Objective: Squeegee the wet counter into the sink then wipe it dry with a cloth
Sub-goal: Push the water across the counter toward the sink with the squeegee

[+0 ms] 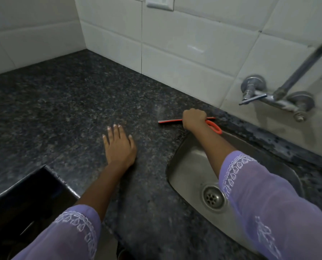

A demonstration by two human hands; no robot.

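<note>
Head view looks down on a dark speckled granite table (72, 102) set into a corner of white wall tiles (184, 53). The right hand (194, 118) is closed in a fist around the handle of a red squeegee (170, 121), whose thin blade lies along the table just beyond the far left corner of the steel sink (190, 166); the red loop of its handle sticks out to the right of the fist, over the sink's rim. The right forearm, in a lilac embroidered sleeve (265, 194), reaches across the basin above the drain (213, 197). The left hand (119, 145) lies open, palm down and fingers spread, flat on the table to the left of the sink, holding nothing. A chrome wall tap (269, 96) stands out from the tiles behind the sink. A dark open recess (25, 199) shows at the lower left.
</note>
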